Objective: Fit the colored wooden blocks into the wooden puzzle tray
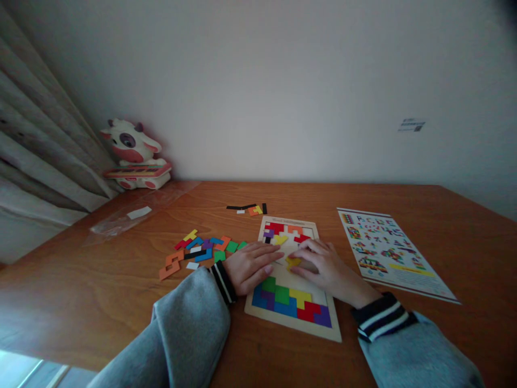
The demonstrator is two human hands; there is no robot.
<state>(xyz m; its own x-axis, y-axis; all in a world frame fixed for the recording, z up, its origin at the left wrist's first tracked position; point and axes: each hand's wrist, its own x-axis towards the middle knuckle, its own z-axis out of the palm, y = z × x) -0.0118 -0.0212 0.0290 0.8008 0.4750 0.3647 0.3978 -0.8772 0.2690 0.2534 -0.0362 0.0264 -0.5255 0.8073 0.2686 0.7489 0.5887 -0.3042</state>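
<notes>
A wooden puzzle board (297, 329) lies flat in front of me, with coloured block pieces set along its near end and more at its far end. My right hand (323, 264) is over the board's right side, thumb and fingers closed on a yellow puzzle piece (293, 262). My left hand (253, 264) rests across the board's left edge, fingers stretched out flat and pointing right, with no piece visible in it. A second yellow piece (280, 239) lies on the board just beyond my fingertips. Part of the board's middle is hidden by both hands.
Loose coloured pieces (207, 253) are spread left of the board, and a few more (254, 210) lie beyond it. A printed pattern sheet (391, 248) lies at right. At back left are a clear plastic bag (117, 221) and a cow toy with keyboard (135, 153).
</notes>
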